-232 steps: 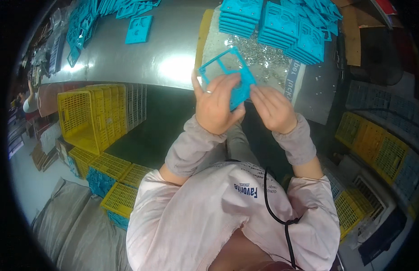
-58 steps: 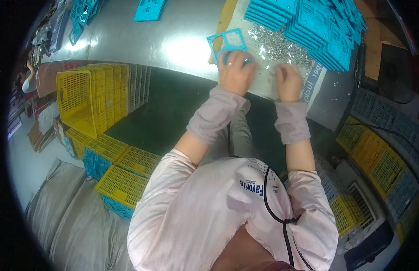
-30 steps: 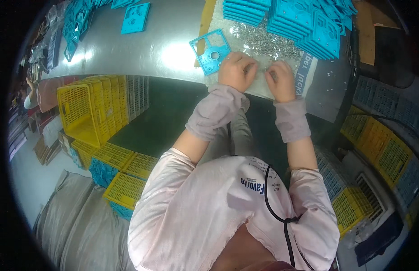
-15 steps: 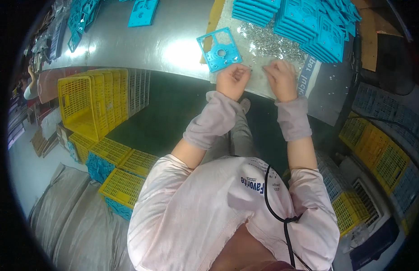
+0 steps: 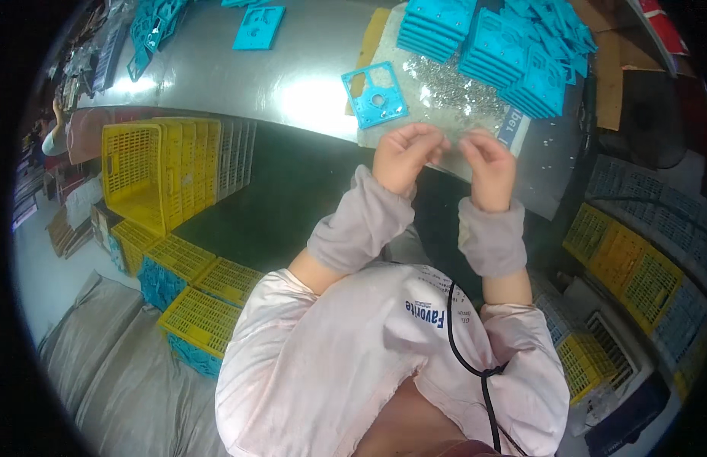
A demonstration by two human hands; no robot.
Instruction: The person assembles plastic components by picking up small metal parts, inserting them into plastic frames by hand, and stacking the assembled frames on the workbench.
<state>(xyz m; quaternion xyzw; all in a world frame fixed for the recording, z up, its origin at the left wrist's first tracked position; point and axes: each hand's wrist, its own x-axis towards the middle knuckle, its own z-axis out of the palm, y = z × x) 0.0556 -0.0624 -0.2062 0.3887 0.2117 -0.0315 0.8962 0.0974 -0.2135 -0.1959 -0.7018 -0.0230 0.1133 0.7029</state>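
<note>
Off the turquoise frame's [image 5: 366, 103] near right corner, left hand [image 5: 403, 158] and right hand [image 5: 490, 166] curl inward, any grip impossible to tell.

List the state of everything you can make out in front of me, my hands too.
Left hand: curled, whether it holds anything too small to tell.
Right hand: curled, close to the left one, grip contents unclear.
Near blue frame: lying flat, unheld.
Far blue frame: lying flat, unheld.
Stacked blue frames: piled in layers.
Small metal pieces: loose, heaped.
Large yellow crates: in a row, on their sides.
</note>
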